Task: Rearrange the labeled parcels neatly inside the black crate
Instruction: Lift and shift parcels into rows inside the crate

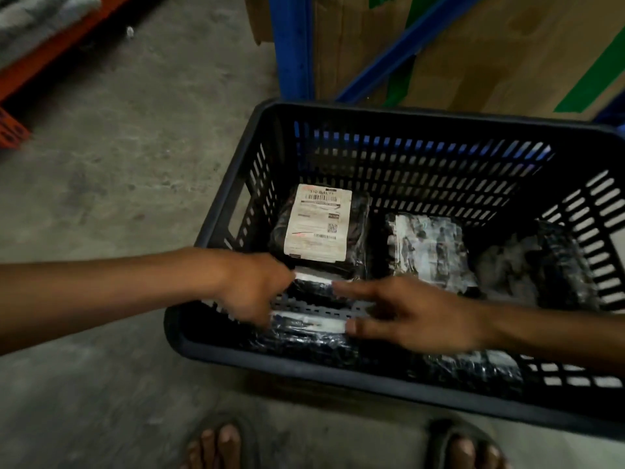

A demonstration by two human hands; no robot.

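Note:
The black crate (220, 228) with slotted walls stands on the concrete floor. At its back left lies a black parcel with a large white label (318, 228). A plastic-wrapped parcel (429, 252) lies in the middle and a dark one (541, 265) at the right. Along the near wall lie two more, a near-left parcel (304, 336) and a near-right parcel (473, 370). My left hand (253, 289), blurred, pinches the left end of a small black parcel with a white edge (314, 284). My right hand (406, 316) reaches in with fingers spread; its fingertips touch that parcel and its thumb touches the near-left one.
A blue rack post (292, 45) and large cardboard boxes (473, 52) with green tape stand right behind the crate. Orange shelving (20, 79) is at the far left. Bare concrete floor (135, 147) lies to the left. My sandalled feet (220, 445) are just before the crate.

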